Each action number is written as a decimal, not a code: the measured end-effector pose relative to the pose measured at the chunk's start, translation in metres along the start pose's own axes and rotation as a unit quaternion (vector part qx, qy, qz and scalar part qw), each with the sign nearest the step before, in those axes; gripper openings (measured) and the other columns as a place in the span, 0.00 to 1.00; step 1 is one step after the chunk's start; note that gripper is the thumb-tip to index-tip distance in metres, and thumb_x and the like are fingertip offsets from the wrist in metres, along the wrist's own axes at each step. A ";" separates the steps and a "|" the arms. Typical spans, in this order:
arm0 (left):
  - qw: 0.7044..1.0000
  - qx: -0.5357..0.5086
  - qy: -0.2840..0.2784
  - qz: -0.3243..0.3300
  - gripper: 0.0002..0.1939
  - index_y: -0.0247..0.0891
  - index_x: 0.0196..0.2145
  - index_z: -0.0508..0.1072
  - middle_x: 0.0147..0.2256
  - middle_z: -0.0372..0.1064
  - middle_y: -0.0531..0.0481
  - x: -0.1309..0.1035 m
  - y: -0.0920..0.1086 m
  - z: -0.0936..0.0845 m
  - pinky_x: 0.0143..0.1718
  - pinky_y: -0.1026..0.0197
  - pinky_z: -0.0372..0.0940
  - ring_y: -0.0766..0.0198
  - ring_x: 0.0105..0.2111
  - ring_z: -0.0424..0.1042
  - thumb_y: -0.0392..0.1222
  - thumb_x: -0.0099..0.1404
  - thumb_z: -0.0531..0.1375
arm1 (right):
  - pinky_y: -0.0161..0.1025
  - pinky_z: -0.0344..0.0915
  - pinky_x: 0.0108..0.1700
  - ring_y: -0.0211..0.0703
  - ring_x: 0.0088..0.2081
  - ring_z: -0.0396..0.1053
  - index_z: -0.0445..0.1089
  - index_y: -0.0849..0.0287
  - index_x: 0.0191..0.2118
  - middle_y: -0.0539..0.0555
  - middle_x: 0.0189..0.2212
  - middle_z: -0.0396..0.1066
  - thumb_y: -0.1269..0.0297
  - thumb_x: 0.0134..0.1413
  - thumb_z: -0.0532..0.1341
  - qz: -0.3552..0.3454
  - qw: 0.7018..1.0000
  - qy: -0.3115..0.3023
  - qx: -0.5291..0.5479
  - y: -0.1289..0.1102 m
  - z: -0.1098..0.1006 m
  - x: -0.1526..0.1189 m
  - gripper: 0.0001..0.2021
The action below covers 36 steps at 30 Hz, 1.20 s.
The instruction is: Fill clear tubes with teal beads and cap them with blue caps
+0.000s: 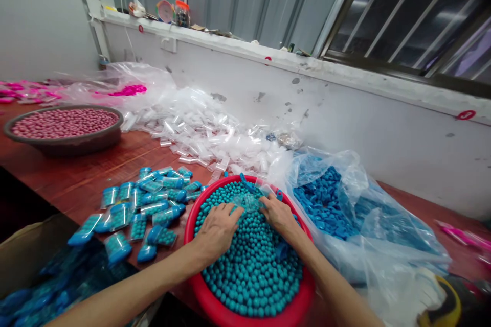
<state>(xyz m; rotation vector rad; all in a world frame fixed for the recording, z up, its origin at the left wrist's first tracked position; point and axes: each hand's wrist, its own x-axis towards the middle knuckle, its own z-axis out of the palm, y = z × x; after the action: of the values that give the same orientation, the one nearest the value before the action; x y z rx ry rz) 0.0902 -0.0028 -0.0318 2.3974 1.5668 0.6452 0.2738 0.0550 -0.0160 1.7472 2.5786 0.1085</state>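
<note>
A red basin [194, 278] full of teal beads [253, 276] sits before me. Between my hands a clear plastic container [250, 203] lies low over the beads, partly blurred. My right hand [279, 214] has its fingers curled at the container's right end; the fingertips are partly hidden. My left hand [218, 230] rests palm down on the beads at the left, fingers apart near the container's other end. Small blue caps [279, 195] show by the right hand and at the basin's far rim. Another blue piece [283, 250] lies among the beads under my right wrist.
Filled bead containers with blue caps [153, 204] lie left of the basin. Clear empty containers [207, 127] are heaped behind it. A plastic bag of blue caps [326, 199] stands at right. A brown basin of pink beads [63, 127] is at far left, and an open box [34, 250] below.
</note>
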 end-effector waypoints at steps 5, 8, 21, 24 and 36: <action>0.959 -0.258 -0.040 -0.112 0.23 0.32 0.51 0.61 0.40 0.67 0.42 0.003 0.024 -0.009 0.38 0.56 0.62 0.58 0.36 0.67 0.46 0.61 0.48 | 0.43 0.65 0.41 0.48 0.43 0.65 0.58 0.62 0.52 0.63 0.46 0.63 0.78 0.55 0.45 -0.090 0.984 0.153 -0.021 -0.010 0.006 -0.040 0.20; 0.854 -0.448 -0.224 -0.142 0.21 0.31 0.42 0.66 0.31 0.68 0.47 0.006 0.029 -0.011 0.20 0.65 0.57 0.66 0.21 0.65 0.50 0.58 0.49 | 0.44 0.65 0.43 0.49 0.45 0.64 0.54 0.67 0.54 0.66 0.46 0.64 0.79 0.55 0.44 -0.165 0.962 0.216 0.004 -0.023 0.015 -0.063 0.20; 0.911 -0.281 -0.246 -0.174 0.16 0.36 0.35 0.65 0.23 0.62 0.55 0.003 0.011 -0.001 0.20 0.66 0.56 0.66 0.21 0.62 0.37 0.44 0.54 | 0.42 0.67 0.38 0.48 0.41 0.68 0.46 0.63 0.58 0.64 0.49 0.59 0.79 0.48 0.49 -0.063 0.990 -0.020 0.125 -0.036 -0.004 -0.080 0.29; 0.951 -0.163 -0.215 -0.150 0.09 0.38 0.26 0.66 0.23 0.65 0.52 0.006 0.015 0.007 0.28 0.61 0.58 0.60 0.27 0.66 0.33 0.43 0.55 | 0.47 0.66 0.37 0.53 0.39 0.68 0.50 0.68 0.56 0.69 0.45 0.61 0.81 0.46 0.48 0.058 0.985 -0.087 0.134 -0.026 0.006 -0.069 0.28; 0.845 -0.423 -0.229 -0.233 0.07 0.36 0.28 0.64 0.23 0.67 0.53 0.022 0.030 0.047 0.31 0.61 0.62 0.62 0.28 0.68 0.33 0.46 0.54 | 0.33 0.63 0.26 0.36 0.23 0.64 0.60 0.58 0.36 0.46 0.23 0.62 0.73 0.43 0.51 0.102 0.870 -0.094 0.473 -0.010 0.027 -0.036 0.11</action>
<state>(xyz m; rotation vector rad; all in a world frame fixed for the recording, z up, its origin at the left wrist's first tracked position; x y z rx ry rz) 0.1439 0.0075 -0.0555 1.3184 1.2070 0.4612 0.2796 0.0191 -0.0444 2.0704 2.4162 -1.4681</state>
